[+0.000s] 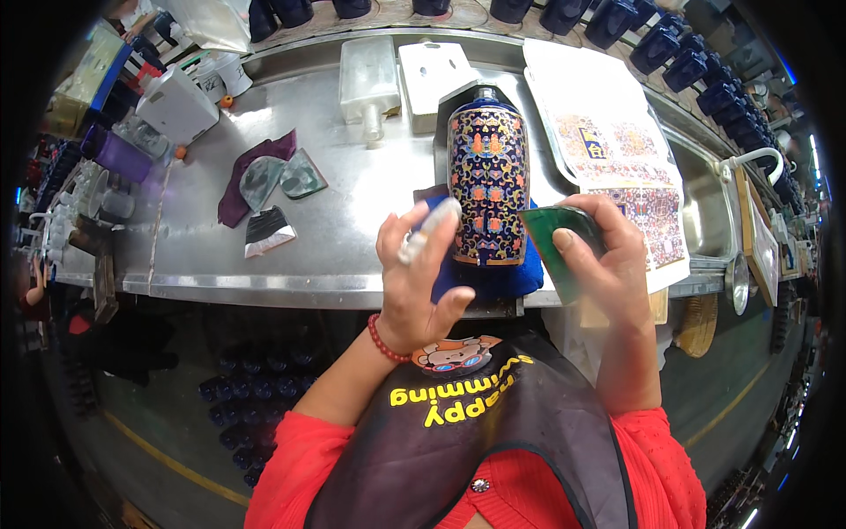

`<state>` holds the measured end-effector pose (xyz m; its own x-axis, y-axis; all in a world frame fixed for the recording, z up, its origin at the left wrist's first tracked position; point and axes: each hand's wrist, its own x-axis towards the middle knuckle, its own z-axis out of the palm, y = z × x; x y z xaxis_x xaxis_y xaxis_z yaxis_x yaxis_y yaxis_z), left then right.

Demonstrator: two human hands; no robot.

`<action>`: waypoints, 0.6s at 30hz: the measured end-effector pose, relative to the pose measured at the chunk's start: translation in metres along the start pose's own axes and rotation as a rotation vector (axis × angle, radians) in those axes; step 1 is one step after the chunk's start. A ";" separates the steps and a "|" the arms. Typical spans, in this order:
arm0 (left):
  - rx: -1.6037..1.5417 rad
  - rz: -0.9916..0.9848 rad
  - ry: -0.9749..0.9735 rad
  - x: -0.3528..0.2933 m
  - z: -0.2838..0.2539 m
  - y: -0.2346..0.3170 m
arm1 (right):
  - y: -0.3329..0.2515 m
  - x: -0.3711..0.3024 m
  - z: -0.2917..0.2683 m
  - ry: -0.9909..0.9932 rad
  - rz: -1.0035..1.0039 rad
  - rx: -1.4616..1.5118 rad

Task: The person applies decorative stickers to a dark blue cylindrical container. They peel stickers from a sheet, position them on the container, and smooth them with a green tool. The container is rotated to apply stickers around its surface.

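Note:
A dark blue bottle (487,181) with a dense floral pattern lies with its neck pointing away from me, its lower end over a blue cloth (529,276). My left hand (412,282) is raised just left of the bottle's lower end, thumb and fingers apart. White wrapping covers some of its fingertips, and I see nothing held in it. To the right of the bottle, my right hand (617,256) grips a flat green scraper (552,251) between thumb and fingers, its edge close to the bottle's side.
Patterned print sheets (617,150) lie to the right, before a sink (696,198) with a white tap. At the left are a purple cloth (238,189) and several scraper pieces (302,175). A clear container (368,75) and a white box (432,75) stand behind. Blue bottles line the far shelf.

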<state>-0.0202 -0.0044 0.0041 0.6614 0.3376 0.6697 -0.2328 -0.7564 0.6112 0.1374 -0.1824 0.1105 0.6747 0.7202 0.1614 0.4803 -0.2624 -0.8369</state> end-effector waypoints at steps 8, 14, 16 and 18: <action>0.349 0.118 -0.207 0.002 0.010 0.007 | 0.003 -0.002 -0.001 -0.024 -0.002 -0.011; 0.234 0.057 -0.204 0.000 0.005 0.002 | 0.005 -0.002 -0.001 -0.016 -0.017 -0.026; 0.269 0.067 -0.203 -0.003 0.007 0.002 | 0.006 -0.002 -0.001 -0.017 -0.028 -0.037; 0.322 0.095 -0.204 -0.006 0.011 0.003 | 0.008 -0.002 -0.001 -0.024 -0.030 -0.039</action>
<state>-0.0174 -0.0149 -0.0022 0.7835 0.1641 0.5993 -0.0852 -0.9270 0.3653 0.1402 -0.1865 0.1042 0.6463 0.7433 0.1726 0.5217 -0.2654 -0.8108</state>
